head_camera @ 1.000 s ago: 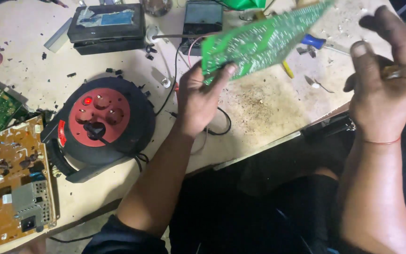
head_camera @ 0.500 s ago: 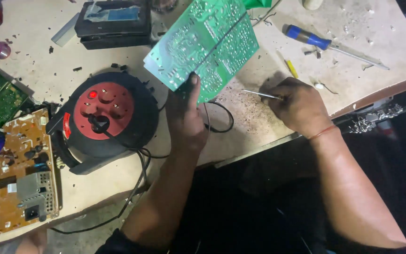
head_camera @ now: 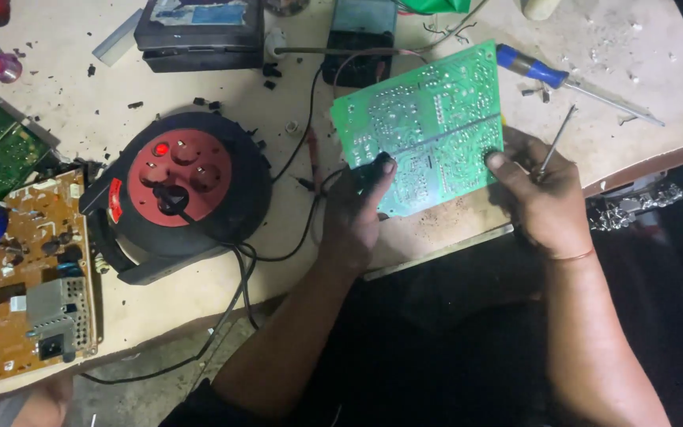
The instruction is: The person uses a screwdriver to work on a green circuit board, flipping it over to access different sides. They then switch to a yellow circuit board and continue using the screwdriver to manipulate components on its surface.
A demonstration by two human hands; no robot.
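Now | green circuit board [head_camera: 428, 126] solder side up, tilted above bench centre | left hand [head_camera: 353, 217] pinching near-left edge | right hand [head_camera: 543, 198] thumb on right edge, gripping thin metal probe [head_camera: 555, 142] | step: likely inspecting joints | next: steady board, tip to pad
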